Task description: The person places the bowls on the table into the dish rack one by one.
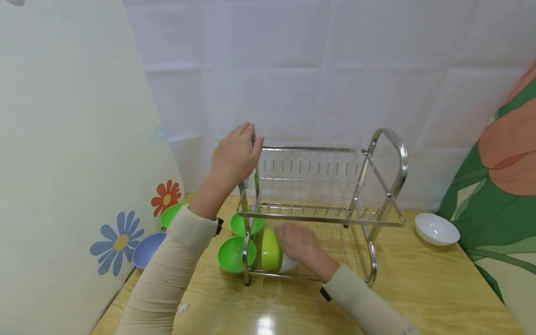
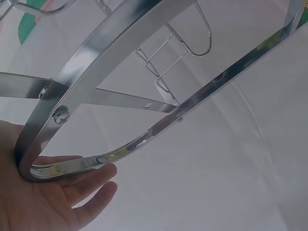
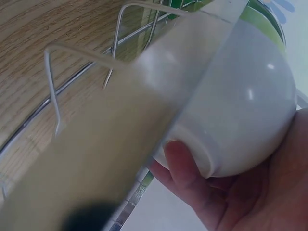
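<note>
A two-tier metal dish rack [image 1: 301,217] stands on the table. My left hand [image 1: 236,156] holds the upright loop at its left end; in the left wrist view the bar [image 2: 67,168] passes between the fingers. Inside the lower tier, my right hand [image 1: 299,242] grips a white bowl [image 3: 240,106], with a finger against its foot ring. A rack bar hides part of that bowl in the right wrist view. Directly left of the white bowl, a yellow-green bowl [image 1: 271,251] stands on its side in the lower tier.
Two green bowls, a front one [image 1: 232,256] and a rear one [image 1: 238,224], lie by the rack's left end. Farther left are a blue bowl [image 1: 146,249] and another green bowl [image 1: 170,215]. A white bowl [image 1: 437,229] sits right of the rack. White cloth [image 1: 326,93] hangs behind.
</note>
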A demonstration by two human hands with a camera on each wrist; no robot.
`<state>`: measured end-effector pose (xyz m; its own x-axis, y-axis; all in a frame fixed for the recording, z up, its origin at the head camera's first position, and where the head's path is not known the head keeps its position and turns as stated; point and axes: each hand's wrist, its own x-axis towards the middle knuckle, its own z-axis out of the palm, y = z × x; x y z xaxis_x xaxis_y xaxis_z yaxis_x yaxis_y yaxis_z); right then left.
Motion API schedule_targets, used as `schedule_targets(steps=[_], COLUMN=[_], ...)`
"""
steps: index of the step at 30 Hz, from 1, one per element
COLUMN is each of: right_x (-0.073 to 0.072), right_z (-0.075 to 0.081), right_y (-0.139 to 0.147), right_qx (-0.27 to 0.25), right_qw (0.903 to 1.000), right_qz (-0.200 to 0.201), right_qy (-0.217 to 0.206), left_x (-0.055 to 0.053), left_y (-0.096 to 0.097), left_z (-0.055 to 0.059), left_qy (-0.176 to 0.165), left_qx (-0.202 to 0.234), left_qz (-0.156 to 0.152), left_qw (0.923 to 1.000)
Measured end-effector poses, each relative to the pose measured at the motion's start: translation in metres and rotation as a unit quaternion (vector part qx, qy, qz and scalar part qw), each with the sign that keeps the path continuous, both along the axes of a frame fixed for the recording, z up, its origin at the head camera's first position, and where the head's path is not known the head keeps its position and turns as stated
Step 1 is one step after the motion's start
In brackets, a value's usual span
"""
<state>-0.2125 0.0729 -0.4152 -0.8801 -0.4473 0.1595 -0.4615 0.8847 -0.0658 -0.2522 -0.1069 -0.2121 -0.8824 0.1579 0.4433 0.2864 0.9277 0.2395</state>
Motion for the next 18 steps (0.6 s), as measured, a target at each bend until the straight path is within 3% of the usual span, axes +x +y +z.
schedule_targets(steps=[1, 6, 7, 8, 10, 13, 18], right_x=[0.0, 0.003, 0.003, 0.003, 0.001, -0.001, -0.003], right_z=[-0.002, -0.007, -0.007, -0.006, -0.006, -0.005, -0.005], right_y=[0.0, -0.004, -0.005, -0.006, -0.008, -0.011, -0.012], right_qx=[0.006, -0.05, -0.053, -0.068, -0.078, -0.139, -0.159], right_qw=[0.9979, 0.9968, 0.9972, 0.9976, 0.9961, 0.9839, 0.9786], right_qz=[0.03, 0.026, 0.023, -0.01, -0.022, -0.058, -0.068], right_qy=[0.056, 0.056, 0.048, -0.009, -0.036, -0.097, -0.112], left_x=[0.0, 0.002, 0.002, 0.002, 0.002, 0.002, 0.002], left_y=[0.0, 0.0, 0.0, 0.001, 0.001, 0.001, 0.001], left_z=[0.0, -0.001, -0.001, -0.001, -0.001, -0.001, 0.0], left_qy=[-0.001, 0.001, 0.003, 0.004, 0.008, 0.013, 0.015], left_qx=[-0.001, -0.009, -0.01, -0.01, -0.013, -0.015, -0.017], left_qz=[0.001, 0.001, 0.001, 0.001, 0.003, 0.005, 0.008], left_qw=[1.0, 1.0, 0.9999, 0.9999, 0.9999, 0.9998, 0.9997])
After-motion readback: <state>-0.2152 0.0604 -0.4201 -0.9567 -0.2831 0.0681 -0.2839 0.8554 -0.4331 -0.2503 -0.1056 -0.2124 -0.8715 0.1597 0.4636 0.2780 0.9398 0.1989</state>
